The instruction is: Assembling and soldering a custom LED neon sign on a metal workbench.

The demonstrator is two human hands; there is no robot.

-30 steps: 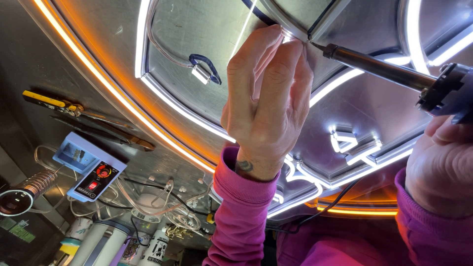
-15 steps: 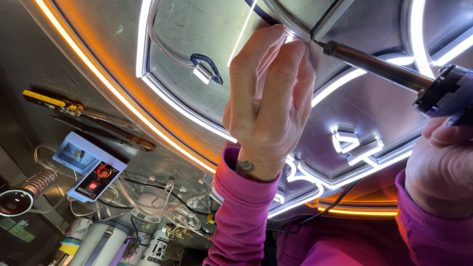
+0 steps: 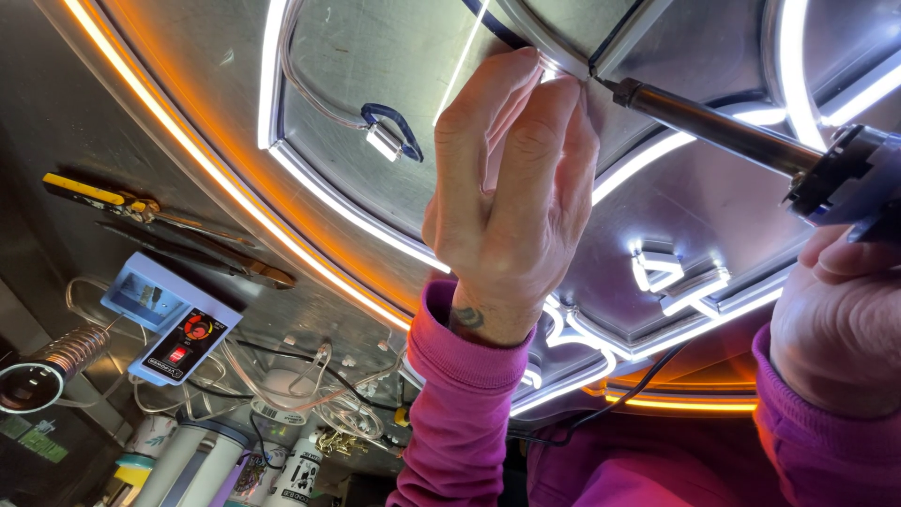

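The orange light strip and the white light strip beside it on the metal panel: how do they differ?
The orange light strip runs outermost in one long curve; the white light strip lies inside it, bending at a corner. The orange glows warm and casts orange on the metal; the white looks cold and brighter. Both are lit, thin, and follow the panel's curve.

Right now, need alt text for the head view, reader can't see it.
A left hand in a pink sleeve pinches a lit white light strip on a metal sign panel, while the right hand brings a soldering iron tip to that spot. Left of the panel lie pliers, a small blue control box and loose wires.
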